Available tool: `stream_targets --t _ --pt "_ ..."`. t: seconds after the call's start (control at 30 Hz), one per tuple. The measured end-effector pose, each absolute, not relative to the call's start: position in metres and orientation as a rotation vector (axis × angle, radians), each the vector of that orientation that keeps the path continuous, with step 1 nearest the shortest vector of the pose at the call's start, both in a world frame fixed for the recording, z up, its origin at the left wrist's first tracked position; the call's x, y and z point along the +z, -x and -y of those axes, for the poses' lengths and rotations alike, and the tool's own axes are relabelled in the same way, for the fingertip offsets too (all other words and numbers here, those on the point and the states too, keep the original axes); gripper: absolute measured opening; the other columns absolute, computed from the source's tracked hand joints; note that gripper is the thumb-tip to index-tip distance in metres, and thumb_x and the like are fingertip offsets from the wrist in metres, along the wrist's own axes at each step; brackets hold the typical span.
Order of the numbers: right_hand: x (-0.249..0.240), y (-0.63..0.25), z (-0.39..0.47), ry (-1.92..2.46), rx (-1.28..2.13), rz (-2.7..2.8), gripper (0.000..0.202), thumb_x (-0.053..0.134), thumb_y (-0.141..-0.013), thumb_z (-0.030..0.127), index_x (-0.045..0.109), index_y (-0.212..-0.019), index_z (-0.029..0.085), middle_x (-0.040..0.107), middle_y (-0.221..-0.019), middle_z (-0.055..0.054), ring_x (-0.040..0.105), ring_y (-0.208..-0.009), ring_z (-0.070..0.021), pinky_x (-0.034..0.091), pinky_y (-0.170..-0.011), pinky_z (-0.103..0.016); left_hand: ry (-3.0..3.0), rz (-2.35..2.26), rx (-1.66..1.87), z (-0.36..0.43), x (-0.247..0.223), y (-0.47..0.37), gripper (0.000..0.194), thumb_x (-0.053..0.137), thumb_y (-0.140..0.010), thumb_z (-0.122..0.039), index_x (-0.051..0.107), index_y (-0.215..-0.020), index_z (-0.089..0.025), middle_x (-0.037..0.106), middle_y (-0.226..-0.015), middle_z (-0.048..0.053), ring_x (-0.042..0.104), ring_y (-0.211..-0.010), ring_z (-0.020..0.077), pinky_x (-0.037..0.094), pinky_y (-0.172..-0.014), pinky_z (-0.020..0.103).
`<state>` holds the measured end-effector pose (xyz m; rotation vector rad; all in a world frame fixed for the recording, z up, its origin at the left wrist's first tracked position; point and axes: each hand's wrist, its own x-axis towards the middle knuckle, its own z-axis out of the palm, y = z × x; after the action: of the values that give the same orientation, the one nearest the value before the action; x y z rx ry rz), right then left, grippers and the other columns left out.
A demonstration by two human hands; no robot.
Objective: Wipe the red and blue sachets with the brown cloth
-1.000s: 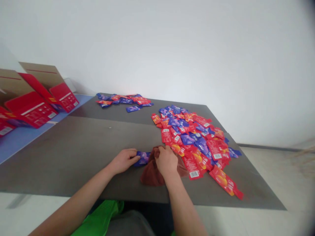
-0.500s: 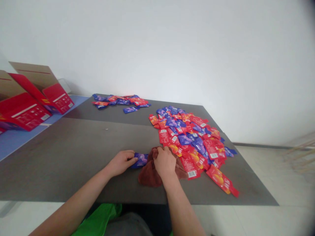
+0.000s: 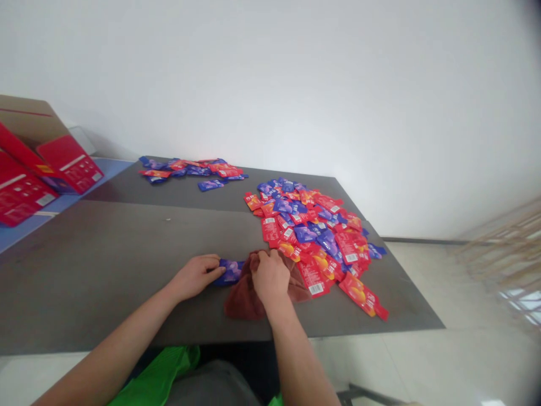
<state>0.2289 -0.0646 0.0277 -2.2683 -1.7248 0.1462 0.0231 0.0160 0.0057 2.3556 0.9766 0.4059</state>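
A blue packet (image 3: 231,272) lies flat on the grey table, its left end gripped between the thumb and fingers of my left hand (image 3: 196,277). My right hand (image 3: 271,279) is closed on a bunched brown cloth (image 3: 245,299), which covers the packet's right end. Beyond and to the right of the cloth, a large heap of red and blue packets (image 3: 313,231) spreads over the table. One red packet (image 3: 359,294) lies at the heap's near right edge.
A smaller pile of packets (image 3: 190,169) lies at the table's (image 3: 127,254) far side, by the white wall (image 3: 270,84). Open red cardboard boxes (image 3: 71,163) stand on a blue surface (image 3: 112,167) at the far left.
The whole view has shifted, so the table and packets appear further left. Both hands keep their holds on the packet and the cloth, with little visible movement against the table.
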Motion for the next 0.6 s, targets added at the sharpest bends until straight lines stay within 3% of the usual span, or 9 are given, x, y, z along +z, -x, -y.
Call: stream_targets --t 0.23,0.43,0.6 --pt "0.036 -0.207 0.075 1.941 0.206 1.900 0.019 0.051 -0.101 0.042 0.065 -0.102 0.028 0.059 -0.105 -0.004 0.059 -0.092 -0.0185 0.043 -0.072 -0.027 -2.307 -0.930 0.375 -0.017 0.009 -0.023 0.039 0.047 -0.098 -0.041 0.061 -0.070 -0.019 0.059 -0.078 0.000 0.059 -0.076 0.0161 0.041 -0.072 0.026" --pt "0.021 -0.233 0.088 2.247 0.149 1.676 0.016 0.054 -0.101 0.034 0.065 -0.102 0.023 0.059 -0.104 -0.008 0.059 -0.092 -0.0201 0.042 -0.067 -0.026 -2.318 -0.970 0.382 -0.016 0.006 -0.022 0.046 0.047 -0.098 -0.044 0.050 -0.061 -0.018 0.050 -0.071 -0.002 0.054 -0.068 0.0138 0.037 -0.068 0.025" --pt "0.016 -0.235 0.131 1.939 0.252 1.754 0.015 0.054 -0.100 0.032 0.068 -0.099 0.028 0.060 -0.099 -0.003 0.061 -0.088 -0.0166 0.042 -0.073 -0.025 -2.257 -0.987 0.345 -0.019 0.008 -0.020 0.047 0.047 -0.097 -0.049 0.051 -0.061 -0.018 0.051 -0.072 -0.001 0.053 -0.069 0.0142 0.037 -0.068 0.025"
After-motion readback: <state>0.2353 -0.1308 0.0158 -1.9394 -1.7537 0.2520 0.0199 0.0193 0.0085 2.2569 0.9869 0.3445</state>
